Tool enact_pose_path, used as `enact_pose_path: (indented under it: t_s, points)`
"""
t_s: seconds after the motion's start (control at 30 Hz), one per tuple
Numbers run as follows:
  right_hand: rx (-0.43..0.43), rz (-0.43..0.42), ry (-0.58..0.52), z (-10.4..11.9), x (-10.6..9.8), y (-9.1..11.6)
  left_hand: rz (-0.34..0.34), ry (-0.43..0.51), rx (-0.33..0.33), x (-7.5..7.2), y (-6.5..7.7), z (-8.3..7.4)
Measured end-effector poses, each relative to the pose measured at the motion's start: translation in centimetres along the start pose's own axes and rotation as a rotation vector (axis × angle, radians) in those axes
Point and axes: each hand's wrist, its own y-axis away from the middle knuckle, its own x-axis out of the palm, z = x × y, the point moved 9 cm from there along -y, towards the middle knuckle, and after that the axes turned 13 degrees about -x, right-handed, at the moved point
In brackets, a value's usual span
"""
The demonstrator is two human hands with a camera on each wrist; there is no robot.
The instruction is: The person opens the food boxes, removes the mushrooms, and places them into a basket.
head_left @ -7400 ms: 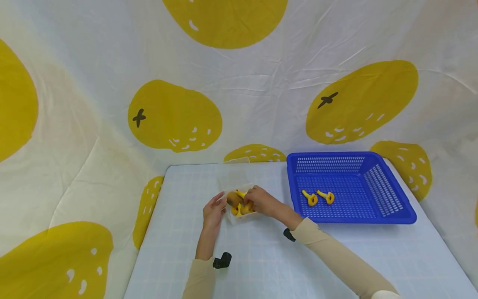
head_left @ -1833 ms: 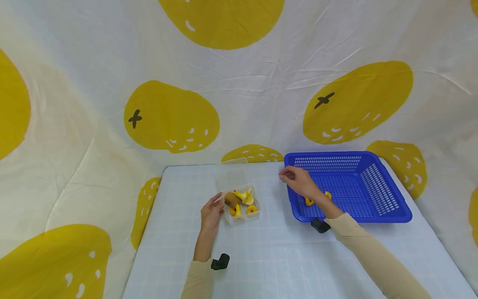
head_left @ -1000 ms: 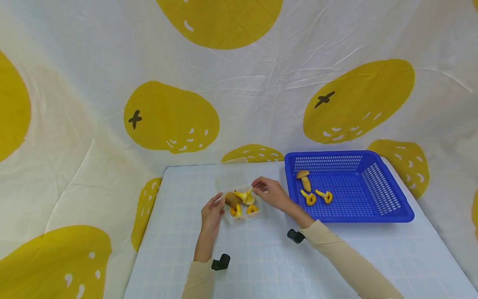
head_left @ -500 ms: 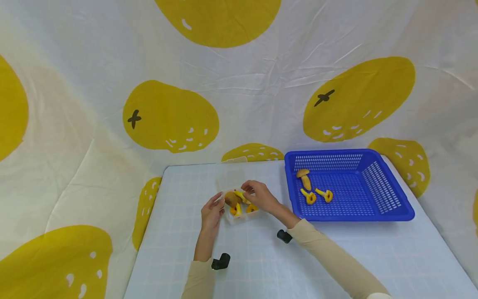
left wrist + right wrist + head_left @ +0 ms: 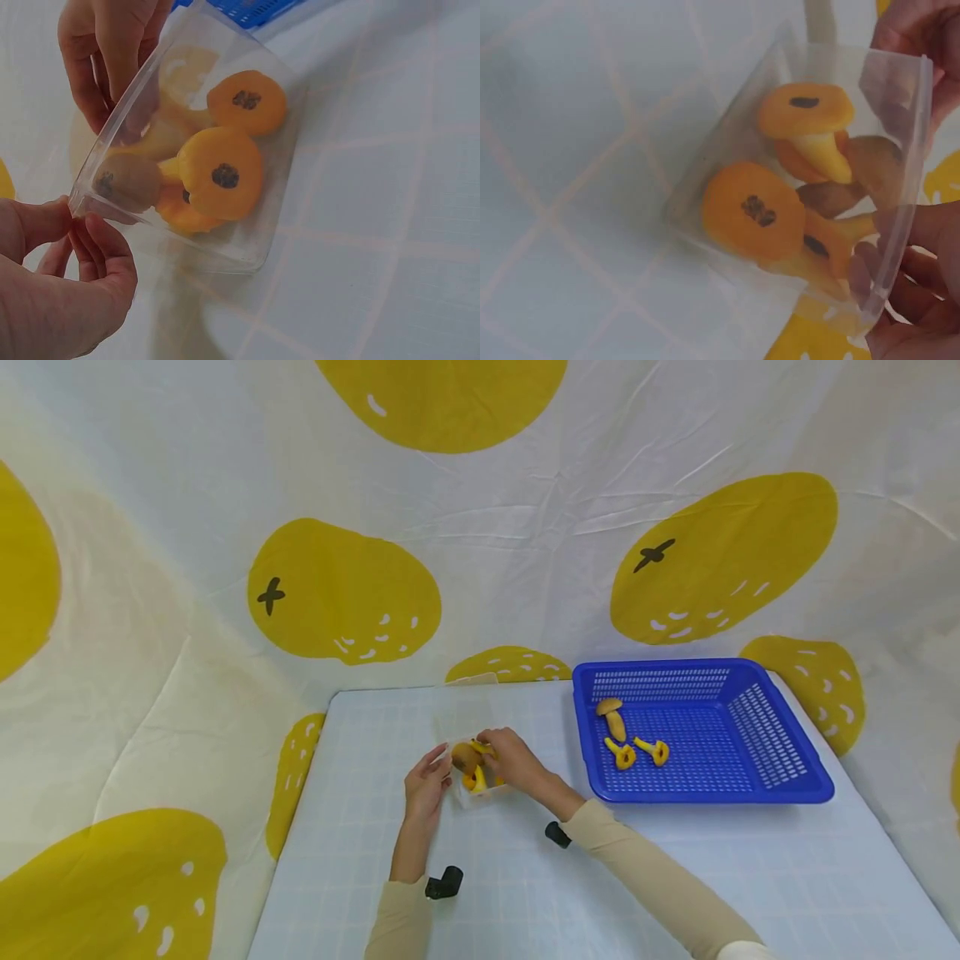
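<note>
A small clear plastic box (image 5: pixel 244 259) holds several yellow mushrooms (image 5: pixel 225 174) with dark centres and a brown-capped mushroom (image 5: pixel 466 758). My left hand (image 5: pixel 426 792) pinches the box's left rim between thumb and fingers. Reaching in from the right, my right hand (image 5: pixel 519 762) has its thumb and fingers round the pale stem of a yellow mushroom (image 5: pixel 825 244), at the box's far side. That hand covers part of the contents in the head view. The box's clear lid (image 5: pixel 463 720) lies folded back behind it.
To the right stands a blue perforated basket (image 5: pixel 795 789). Inside it, at the left end, lie a tan mushroom (image 5: pixel 615 725) and two yellow mushrooms (image 5: pixel 624 757). A pale checked cloth (image 5: pixel 525 893) covers the table, with a lemon-printed curtain (image 5: pixel 525 560) behind.
A tan mushroom now lies in the basket, where earlier only two yellow ones were. My right hand went to the basket, then came back left into the box. The left hand stayed at the rim.
</note>
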Motion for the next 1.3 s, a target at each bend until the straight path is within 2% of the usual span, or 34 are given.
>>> enact_pose_path:
  t_s: [0.13, 0.3, 0.6, 0.7, 0.83, 1.0, 1.3]
  points:
    - [-0.026, -0.021, 0.047, 0.4, -0.1, 0.1, -0.003, 0.005, 0.011, 0.2, -0.2, 0.0]
    - [-0.015, -0.051, 0.075, 0.5, -0.3, 0.2, 0.005, 0.018, 0.028, 0.4, -0.1, -0.2]
    - [-0.042, -0.087, 0.178, 0.6, -0.3, 0.4, -0.005, -0.014, -0.005, 0.4, 0.1, 0.1]
    - [-0.028, -0.075, 0.139, 0.6, -0.4, 0.3, -0.005, -0.007, 0.000, 0.3, 0.1, 0.1]
    - [0.003, -0.075, 0.008, 0.6, -0.8, 0.3, -0.004, 0.006, 0.017, 0.2, 0.2, -0.1]
    - [0.010, -0.118, -0.135, 0.6, -1.9, 0.6, -0.016, 0.009, 0.015, 0.2, 0.3, -0.2]
    - [0.087, -0.149, -0.235, -0.5, -4.4, 1.8, -0.022, 0.018, 0.017, 0.0, 0.0, -0.2]
